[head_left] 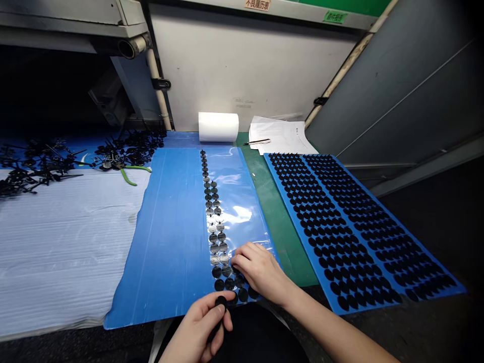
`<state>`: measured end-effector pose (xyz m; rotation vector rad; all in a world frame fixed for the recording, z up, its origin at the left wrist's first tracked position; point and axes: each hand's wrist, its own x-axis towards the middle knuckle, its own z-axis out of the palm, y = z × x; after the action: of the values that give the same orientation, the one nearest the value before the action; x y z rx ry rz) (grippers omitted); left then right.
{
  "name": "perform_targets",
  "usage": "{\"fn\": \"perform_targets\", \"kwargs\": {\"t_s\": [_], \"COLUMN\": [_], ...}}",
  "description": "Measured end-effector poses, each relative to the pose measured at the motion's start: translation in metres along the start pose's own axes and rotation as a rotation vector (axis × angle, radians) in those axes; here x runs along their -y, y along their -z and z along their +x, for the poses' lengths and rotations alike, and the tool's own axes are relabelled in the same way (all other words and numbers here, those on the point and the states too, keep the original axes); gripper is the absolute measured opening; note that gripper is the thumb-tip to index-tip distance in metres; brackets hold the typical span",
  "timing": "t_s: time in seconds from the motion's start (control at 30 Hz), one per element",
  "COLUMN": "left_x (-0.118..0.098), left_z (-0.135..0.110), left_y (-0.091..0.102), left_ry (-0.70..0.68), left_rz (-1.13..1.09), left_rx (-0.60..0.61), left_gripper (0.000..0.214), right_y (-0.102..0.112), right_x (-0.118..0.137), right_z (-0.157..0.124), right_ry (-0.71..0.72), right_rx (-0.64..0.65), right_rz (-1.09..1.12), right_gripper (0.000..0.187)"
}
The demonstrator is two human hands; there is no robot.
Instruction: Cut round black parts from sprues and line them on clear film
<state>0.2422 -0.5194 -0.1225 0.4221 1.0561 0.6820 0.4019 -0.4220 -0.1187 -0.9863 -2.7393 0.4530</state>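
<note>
My left hand (202, 327) is at the table's near edge, thumb and fingers pinched on a small black disc (221, 302). My right hand (259, 269) lies palm down on a clear plastic film (242, 201), fingertips pressing on black discs at the near end of a long row of discs (214, 217). The film lies on a blue sheet (170, 237). The row runs away from me in two to three columns.
A blue tray (434, 282) filled with several rows of black discs lies to the right on a green mat (280, 217). White foam sheet (64, 237) at left, with black plastic parts (41, 161) and green-handled cutters (130, 174). White roll (218, 126) and papers (282, 135) at back.
</note>
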Motion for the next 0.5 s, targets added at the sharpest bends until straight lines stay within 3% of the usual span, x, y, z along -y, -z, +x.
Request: {"fn": "perform_targets", "kwargs": {"t_s": [0.13, 0.27, 0.4, 0.5], "left_x": [-0.005, -0.01, -0.012, -0.013], "left_z": [0.002, 0.002, 0.003, 0.001], "left_y": [-0.004, -0.009, -0.015, -0.016], "left_ry": [-0.011, -0.011, 0.015, 0.028], "left_rz": [0.027, 0.181, 0.212, 0.056], "left_rx": [0.019, 0.105, 0.143, 0.136], "left_gripper": [0.03, 0.027, 0.023, 0.018], "right_y": [0.009, 0.018, 0.017, 0.016], "right_x": [0.011, 0.025, 0.025, 0.012], "right_z": [-0.008, -0.014, -0.017, -0.017], "right_ry": [-0.055, 0.028, 0.127, 0.046], "right_rx": [-0.061, 0.07, 0.085, 0.008], "right_rz": [0.299, 0.548, 0.537, 0.474], "right_gripper": [0.011, 0.011, 0.011, 0.011]}}
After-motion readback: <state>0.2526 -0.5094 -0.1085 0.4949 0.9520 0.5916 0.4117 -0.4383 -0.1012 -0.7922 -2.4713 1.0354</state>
